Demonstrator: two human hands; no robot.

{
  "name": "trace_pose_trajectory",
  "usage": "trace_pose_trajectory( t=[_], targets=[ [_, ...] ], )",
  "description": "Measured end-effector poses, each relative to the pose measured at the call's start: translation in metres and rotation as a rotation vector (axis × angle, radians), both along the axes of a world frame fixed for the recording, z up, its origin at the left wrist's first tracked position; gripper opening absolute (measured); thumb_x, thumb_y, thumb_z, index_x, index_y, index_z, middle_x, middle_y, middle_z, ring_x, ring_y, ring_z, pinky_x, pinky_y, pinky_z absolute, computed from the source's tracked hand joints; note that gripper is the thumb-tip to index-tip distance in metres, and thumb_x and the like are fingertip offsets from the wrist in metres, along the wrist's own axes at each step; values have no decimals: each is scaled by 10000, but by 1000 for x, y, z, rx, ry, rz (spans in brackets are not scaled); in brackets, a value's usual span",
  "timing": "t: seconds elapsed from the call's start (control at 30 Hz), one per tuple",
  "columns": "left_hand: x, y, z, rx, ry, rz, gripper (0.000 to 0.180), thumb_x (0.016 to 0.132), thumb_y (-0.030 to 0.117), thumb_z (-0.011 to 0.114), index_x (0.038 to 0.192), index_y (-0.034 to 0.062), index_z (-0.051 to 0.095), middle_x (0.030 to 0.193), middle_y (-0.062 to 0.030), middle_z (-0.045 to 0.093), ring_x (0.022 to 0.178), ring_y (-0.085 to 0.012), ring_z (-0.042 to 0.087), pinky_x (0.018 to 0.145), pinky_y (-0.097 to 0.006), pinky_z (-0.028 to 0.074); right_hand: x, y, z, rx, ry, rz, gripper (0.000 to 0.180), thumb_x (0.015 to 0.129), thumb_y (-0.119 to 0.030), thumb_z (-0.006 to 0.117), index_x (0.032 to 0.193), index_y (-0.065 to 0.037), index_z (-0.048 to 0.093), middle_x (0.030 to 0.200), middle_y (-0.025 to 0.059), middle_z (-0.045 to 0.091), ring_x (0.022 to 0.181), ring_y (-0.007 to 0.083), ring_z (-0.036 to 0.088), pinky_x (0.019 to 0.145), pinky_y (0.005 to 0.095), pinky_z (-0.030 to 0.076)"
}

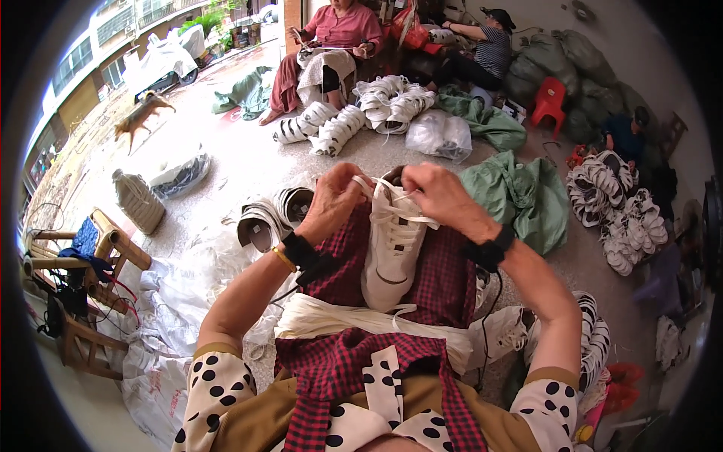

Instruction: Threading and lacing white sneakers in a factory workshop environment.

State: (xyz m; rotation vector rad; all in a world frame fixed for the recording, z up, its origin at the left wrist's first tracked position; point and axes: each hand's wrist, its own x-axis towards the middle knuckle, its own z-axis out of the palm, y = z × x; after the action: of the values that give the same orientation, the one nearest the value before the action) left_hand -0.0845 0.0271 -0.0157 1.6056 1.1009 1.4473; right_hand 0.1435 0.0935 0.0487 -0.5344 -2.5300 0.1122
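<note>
A white lace-up sneaker (387, 277) rests on my lap, toe toward me, over a red-and-black checked apron (331, 354). My left hand (336, 197) pinches a white shoelace (364, 185) at the left side of the shoe's opening. On the opposite side, my right hand (443, 197) has its fingers closed on the lace near the top eyelets. Lacing crosses the tongue in several rows. Across my lap, below the toe, lies a bundle of loose white laces (324, 319). The fingertips of my right hand are partly hidden.
A pair of white shoes (260, 226) stands beyond my left forearm. Green sacks (520, 197) lie to the right, with shoe piles (621, 207) beyond. A bamboo stool (98, 256) and plastic sheeting (181, 301) are at left. Two people sit at the back; a dog (143, 119) is outside.
</note>
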Motion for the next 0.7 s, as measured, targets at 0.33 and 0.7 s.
trace_pose_trajectory(
  t=[0.33,0.7],
  targets=[
    [-7,-24,-7,6,119,-2,192,885,22,564,1077,13,561,989,-53,637,897,-135,642,789,-279,529,27,10,-14,-230,85,-67,296,844,-156,662,1104,-15,640,929,175,690,904,319,668,823,414,529],
    [-10,-35,1,-8,296,76,367,782,-41,504,1138,-58,592,1055,-125,680,990,-188,668,887,-312,540,36,67,-48,-697,438,18,435,974,-458,603,1056,-51,735,903,117,745,786,221,699,696,392,551]
  ],
)
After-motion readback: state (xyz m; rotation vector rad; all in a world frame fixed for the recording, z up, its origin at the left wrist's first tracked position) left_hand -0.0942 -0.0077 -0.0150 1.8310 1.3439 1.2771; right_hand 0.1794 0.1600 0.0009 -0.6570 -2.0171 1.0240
